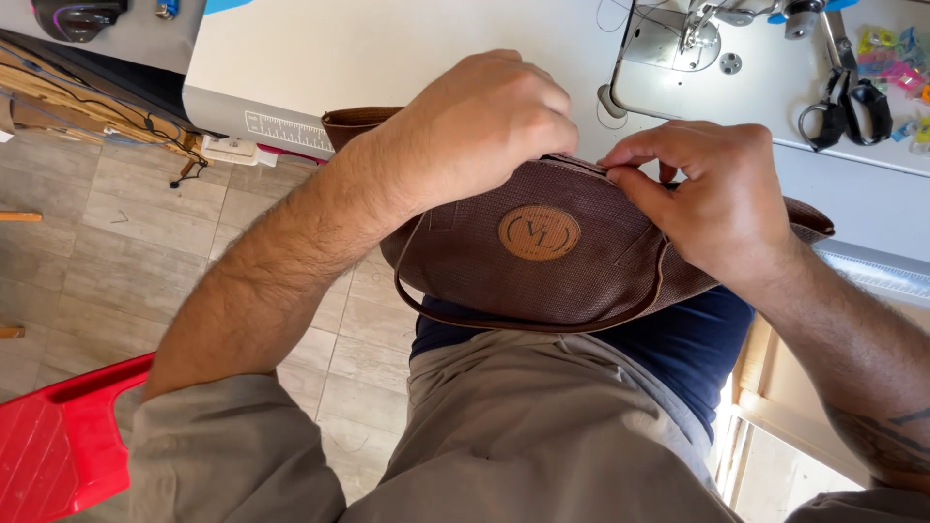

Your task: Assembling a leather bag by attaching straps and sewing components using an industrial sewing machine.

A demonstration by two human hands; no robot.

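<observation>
Both hands on the brown woven bag (542,261): left hand (484,121) clamps its top edge, right hand (717,194) pinches the rim, scissors (841,102) on the counter (387,48).

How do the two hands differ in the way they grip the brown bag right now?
The left hand is curled in a closed fist over the top edge of the brown bag, knuckles up; the right hand pinches that edge between thumb and fingers. The left hand sits nearer the bag's middle top, the right hand toward its right end, covering that side. Both grip the same upper edge, above the round tan patch.
</observation>
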